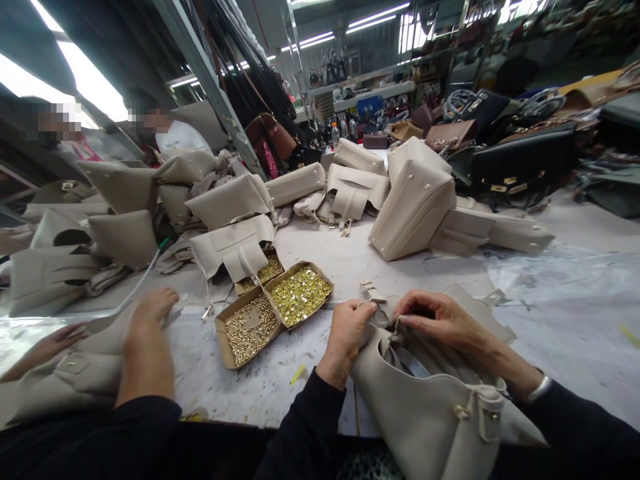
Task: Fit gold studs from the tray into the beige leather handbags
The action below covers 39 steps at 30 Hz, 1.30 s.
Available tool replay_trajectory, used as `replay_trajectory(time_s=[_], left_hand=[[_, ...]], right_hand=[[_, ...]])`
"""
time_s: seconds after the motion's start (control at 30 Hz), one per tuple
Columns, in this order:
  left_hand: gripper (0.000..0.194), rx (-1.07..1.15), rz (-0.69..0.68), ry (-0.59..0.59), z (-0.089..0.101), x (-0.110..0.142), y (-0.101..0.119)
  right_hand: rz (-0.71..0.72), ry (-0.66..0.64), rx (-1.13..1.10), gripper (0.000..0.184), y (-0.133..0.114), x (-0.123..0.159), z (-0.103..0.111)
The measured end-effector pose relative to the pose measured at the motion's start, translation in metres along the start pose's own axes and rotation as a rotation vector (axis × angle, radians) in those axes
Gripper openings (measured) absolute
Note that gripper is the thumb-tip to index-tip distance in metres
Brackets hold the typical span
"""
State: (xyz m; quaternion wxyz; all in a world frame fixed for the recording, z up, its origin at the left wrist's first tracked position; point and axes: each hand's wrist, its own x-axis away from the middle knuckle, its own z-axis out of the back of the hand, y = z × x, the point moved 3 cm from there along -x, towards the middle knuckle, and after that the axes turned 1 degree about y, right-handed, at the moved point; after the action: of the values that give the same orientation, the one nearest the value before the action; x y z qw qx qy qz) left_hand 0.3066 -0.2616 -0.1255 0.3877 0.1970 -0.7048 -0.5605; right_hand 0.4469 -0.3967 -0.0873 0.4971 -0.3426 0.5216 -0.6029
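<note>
Bag [425, 407]: beige, at table [550, 320] edge before me | likely soft, light, slack | my left hand [350, 333] pinches its top rim | my right hand [440, 320] nips a small fitting | best held by the rim.

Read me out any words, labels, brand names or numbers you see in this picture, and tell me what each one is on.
No text can be read anywhere.
Beige bag under the left hand and right hand: no lettering shows.
Boxes of gold fittings: plain cardboard, no label.
Bottles on the far table: labels too small and blurred to read.
Black bags at right: no legible marks.
</note>
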Motion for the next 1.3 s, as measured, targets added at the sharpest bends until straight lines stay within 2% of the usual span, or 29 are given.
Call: replay_trajectory(time_s=[0.2, 0.33, 0.47, 0.67, 0.83, 0.97, 1.07, 1.17, 1.3], left_hand=[[0.028, -0.004, -0.004, -0.008, 0.000, -0.001, -0.001], [0.028, -0.013, -0.010, -0.004, 0.001, 0.001, 0.000], [0.030, -0.014, -0.018, 0.010, 0.000, 0.001, 0.000], [0.030, -0.018, -0.046, 0.017, -0.002, 0.001, 0.002], [0.030, -0.032, -0.081, 0.033, -0.003, 0.004, 0.006], [0.028, -0.053, -0.117, 0.061, -0.005, 0.007, 0.005], [0.027, -0.073, -0.140, 0.072, -0.006, 0.008, 0.004], [0.029, -0.144, -0.197, 0.081, -0.008, 0.011, 0.006], [0.033, -0.239, -0.239, 0.111, -0.009, 0.014, 0.009]], right_hand=[[0.131, 0.038, 0.219, 0.018, -0.002, -0.003, -0.005], [0.259, 0.021, 0.290, 0.023, -0.003, -0.006, -0.007], [0.293, -0.024, 0.337, 0.033, -0.005, -0.004, -0.009], [0.270, 0.043, 0.430, 0.020, -0.010, -0.005, -0.012], [0.273, 0.177, 0.683, 0.007, -0.013, -0.006, -0.018], [0.264, 0.173, 0.927, 0.011, -0.017, -0.004, -0.023], [0.237, 0.142, 1.031, 0.011, -0.018, -0.004, -0.025], [0.170, 0.123, 1.028, 0.009, -0.015, -0.007, -0.024], [0.090, 0.110, 0.889, 0.007, -0.011, -0.012, -0.020]])
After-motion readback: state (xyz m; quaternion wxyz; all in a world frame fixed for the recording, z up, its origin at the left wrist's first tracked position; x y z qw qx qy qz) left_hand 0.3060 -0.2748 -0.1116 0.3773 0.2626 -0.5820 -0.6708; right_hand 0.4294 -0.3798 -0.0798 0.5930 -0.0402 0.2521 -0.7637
